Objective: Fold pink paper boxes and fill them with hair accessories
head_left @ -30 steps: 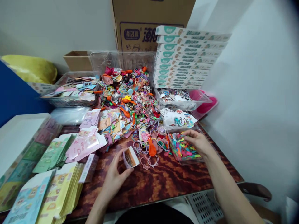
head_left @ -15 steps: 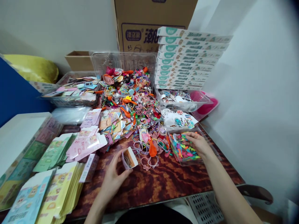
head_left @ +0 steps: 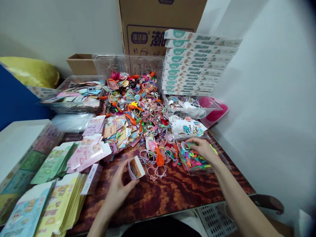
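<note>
My left hand (head_left: 118, 190) holds a small open paper box (head_left: 135, 167) just above the dark wooden table (head_left: 168, 191); hair ties show inside the box. My right hand (head_left: 202, 148) reaches into a clear tray (head_left: 195, 158) of small colourful pieces at the right, its fingers curled over them; what they hold is hidden. Between the hands lies a heap of hair ties and trinkets (head_left: 140, 108), with an orange balloon (head_left: 160, 158) at its near edge.
Flat pink, green, yellow and blue packets (head_left: 59, 184) spread at the left. A clear bin of cards (head_left: 74, 95) stands at the back left. Stacked white-and-green boxes (head_left: 195, 62), a sticker tray (head_left: 190, 105) and a cardboard carton (head_left: 158, 23) fill the back.
My right hand has shifted slightly within the tray of colourful pieces. The left hand keeps the small box in much the same place. The view has moved a little.
</note>
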`<state>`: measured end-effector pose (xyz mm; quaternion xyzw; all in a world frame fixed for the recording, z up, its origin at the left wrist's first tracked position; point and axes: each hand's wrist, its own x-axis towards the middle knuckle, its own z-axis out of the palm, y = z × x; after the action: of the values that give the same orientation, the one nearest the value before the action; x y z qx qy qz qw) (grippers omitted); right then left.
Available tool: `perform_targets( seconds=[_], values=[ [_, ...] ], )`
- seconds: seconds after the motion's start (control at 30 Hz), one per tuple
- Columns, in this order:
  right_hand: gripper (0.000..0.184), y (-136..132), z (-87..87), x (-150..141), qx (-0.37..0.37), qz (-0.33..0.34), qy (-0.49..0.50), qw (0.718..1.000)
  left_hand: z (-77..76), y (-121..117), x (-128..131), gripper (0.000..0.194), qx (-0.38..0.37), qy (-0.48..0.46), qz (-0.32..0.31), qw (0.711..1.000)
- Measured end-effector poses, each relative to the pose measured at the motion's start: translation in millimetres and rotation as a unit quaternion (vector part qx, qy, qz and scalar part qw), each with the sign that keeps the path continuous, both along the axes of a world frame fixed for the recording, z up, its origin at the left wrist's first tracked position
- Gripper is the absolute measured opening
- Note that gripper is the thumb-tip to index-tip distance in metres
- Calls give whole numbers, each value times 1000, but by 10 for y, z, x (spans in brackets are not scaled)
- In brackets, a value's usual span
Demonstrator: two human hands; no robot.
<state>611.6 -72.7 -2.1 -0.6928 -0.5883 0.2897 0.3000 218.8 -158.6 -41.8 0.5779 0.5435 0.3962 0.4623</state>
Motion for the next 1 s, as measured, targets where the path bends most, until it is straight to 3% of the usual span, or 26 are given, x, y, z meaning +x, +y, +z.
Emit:
perform_targets(
  seconds=[0.13, 0.23, 0.37, 0.53, 0.67, 0.83, 1.0],
  values=[
    [34, 159, 131, -206, 5, 105, -75, 992, 27, 5, 21, 68, 1, 2, -6, 1000],
    [32, 209, 224, -334, 5, 152, -122, 981, 42, 6, 29, 67, 0, -3, -19, 1000],
    [31, 204, 342, -358, 10, 159, -159, 974, 31, 0, 38, 67, -4, -12, -22, 1000],
    [21, 210, 468, -91, 10, 106, -143, 984, 3, 1, 41, 67, -11, -18, -32, 999],
    [8, 189, 473, 154, -22, 38, -60, 997, -2, 28, 64, 67, -14, -18, -46, 999],
    [25, 89, 435, 229, -69, -2, 91, 993, 0, 41, 129, 68, -10, -22, -53, 998],
    [41, 44, 423, 117, -134, -58, 332, 932, 6, 7, 176, 68, 1, -16, -58, 998]
  ],
)
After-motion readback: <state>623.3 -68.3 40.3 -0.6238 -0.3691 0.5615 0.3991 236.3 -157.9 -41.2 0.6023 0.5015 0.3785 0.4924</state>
